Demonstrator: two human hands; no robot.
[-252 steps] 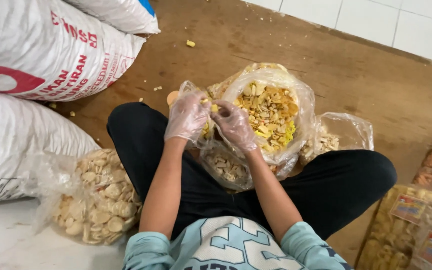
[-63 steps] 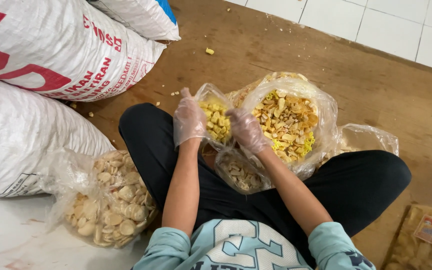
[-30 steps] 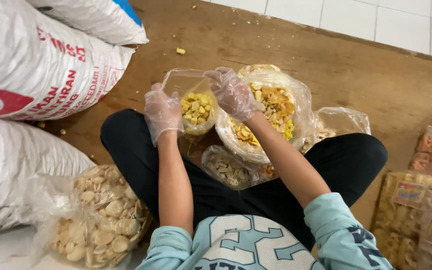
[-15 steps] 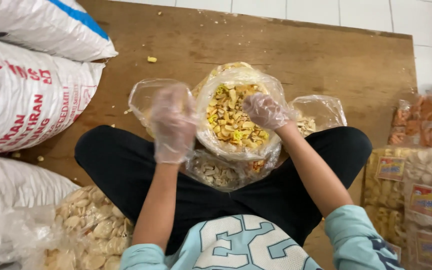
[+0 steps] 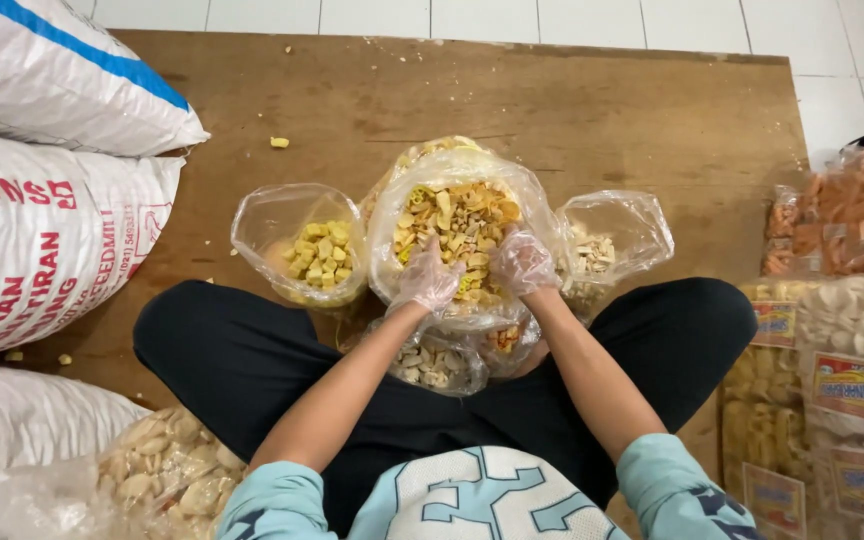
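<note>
The big clear bag of mixed crackers (image 5: 457,225) stands open on the wooden board (image 5: 592,110), just ahead of the person's crossed legs. Both hands wear thin plastic gloves and are sunk into the bag's near side. The left hand (image 5: 426,280) is loosely curled on the near-left edge of the heap; the right hand (image 5: 522,262) is cupped beside it. Whether either has closed on any pieces, I cannot tell, as the fingertips are buried among the crackers.

The bag's film is soft and crinkled, with no stiffness of its own, so it could slump or tip if the hands press its near wall, likely spilling crackers onto the board. The pieces look dry, brittle and irregular: curls, strips and chunks in yellow and tan. A hard squeeze would probably crush them. The loose gloves might snag or slip.

Left of the big bag sits a small bag of yellow cubes (image 5: 317,255), its mouth open. Right of it a second small bag (image 5: 602,245) holds pale strips. Below it, against the legs, lies a bag of pale crackers (image 5: 432,365). Far left of it are woven white sacks (image 5: 42,230).
</note>
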